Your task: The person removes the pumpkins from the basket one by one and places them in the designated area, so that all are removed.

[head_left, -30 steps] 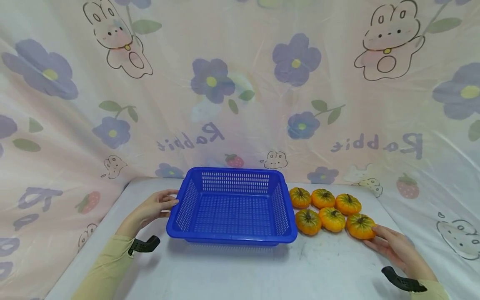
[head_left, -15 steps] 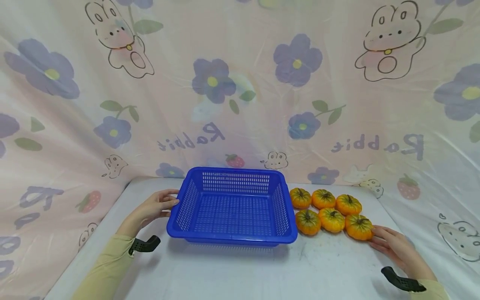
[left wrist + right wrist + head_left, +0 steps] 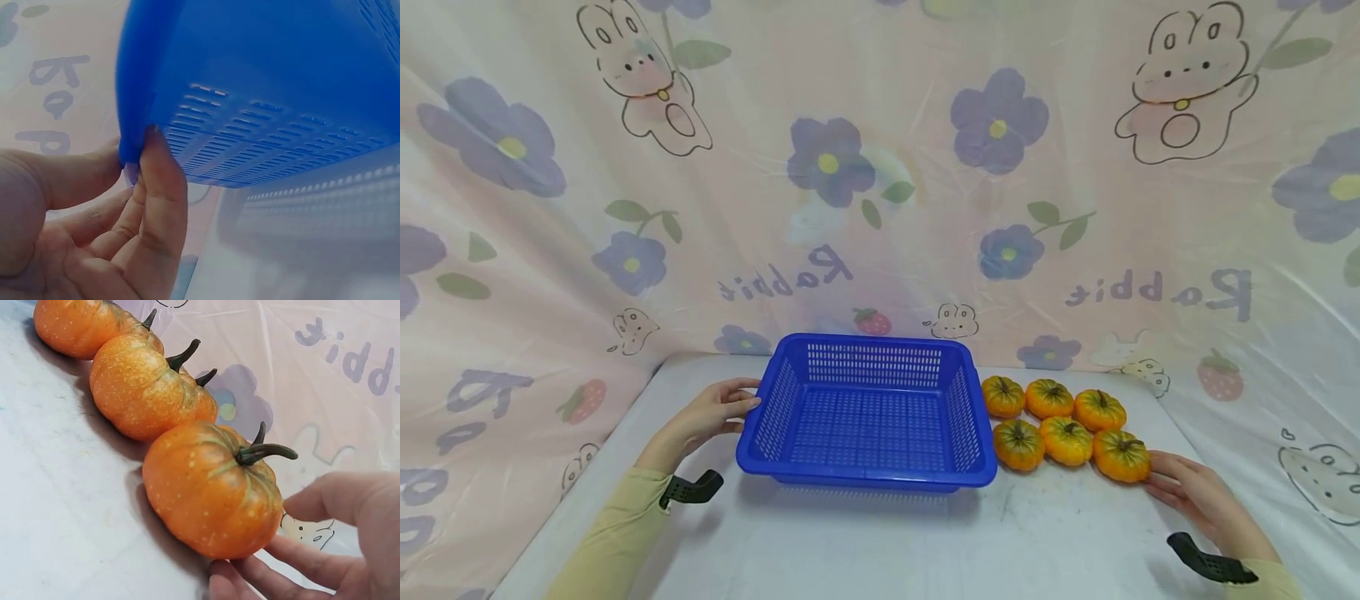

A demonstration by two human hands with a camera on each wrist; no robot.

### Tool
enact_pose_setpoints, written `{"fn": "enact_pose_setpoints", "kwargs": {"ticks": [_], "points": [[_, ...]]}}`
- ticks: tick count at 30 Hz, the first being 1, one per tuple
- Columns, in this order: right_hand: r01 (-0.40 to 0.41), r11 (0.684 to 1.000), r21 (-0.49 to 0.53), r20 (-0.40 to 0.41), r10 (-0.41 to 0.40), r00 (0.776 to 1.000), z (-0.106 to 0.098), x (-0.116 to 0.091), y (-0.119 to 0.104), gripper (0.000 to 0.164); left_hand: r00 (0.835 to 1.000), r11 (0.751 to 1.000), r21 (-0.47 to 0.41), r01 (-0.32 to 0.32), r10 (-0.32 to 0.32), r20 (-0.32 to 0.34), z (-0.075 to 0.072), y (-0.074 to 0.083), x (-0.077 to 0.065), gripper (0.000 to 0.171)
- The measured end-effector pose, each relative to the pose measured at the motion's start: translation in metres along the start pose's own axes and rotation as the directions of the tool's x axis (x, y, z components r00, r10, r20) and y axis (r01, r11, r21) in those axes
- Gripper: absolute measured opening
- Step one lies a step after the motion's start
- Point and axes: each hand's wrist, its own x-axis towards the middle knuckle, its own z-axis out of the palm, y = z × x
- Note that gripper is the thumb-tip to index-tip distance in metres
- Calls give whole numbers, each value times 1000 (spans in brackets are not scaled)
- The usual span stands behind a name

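A blue plastic basket (image 3: 865, 478) with slotted walls stands mid-table, nothing inside it. At its left side my left hand (image 3: 711, 414) holds the rim; in the left wrist view the thumb lies outside and the curled fingers (image 3: 164, 206) reach under the edge. To the right of the basket, several small orange pumpkins with dark stems sit in two rows. My right hand (image 3: 1198, 493) is at the front-right pumpkin (image 3: 1122, 457). Seen from the right wrist, its thumb and loosely extended fingers (image 3: 306, 556) meet that pumpkin's side, not wrapped round it.
The white table (image 3: 850, 550) extends in front of the basket and pumpkins. A curtain (image 3: 880, 250) printed with rabbits and flowers hangs along the back and sides. The back-left pumpkin (image 3: 1002, 397) sits close to the basket's right wall.
The front-right pumpkin has shifted slightly left against its neighbour. My right fingers, which overlapped its side, are now just at its edge. Left hand and basket keep their place.
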Motion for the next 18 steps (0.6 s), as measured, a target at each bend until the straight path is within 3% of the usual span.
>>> {"fn": "enact_pose_setpoints", "kwargs": {"ticks": [12,18], "points": [[66,980,-187,42,-59,997,-17,-7,-5,77,1000,1000,5,-9,9,-14,-1,-1,-2,54],[114,979,-169,40,-109,993,-23,-11,-11,77,1000,1000,2,-4,4,-11,-3,-2,-4,51]]}}
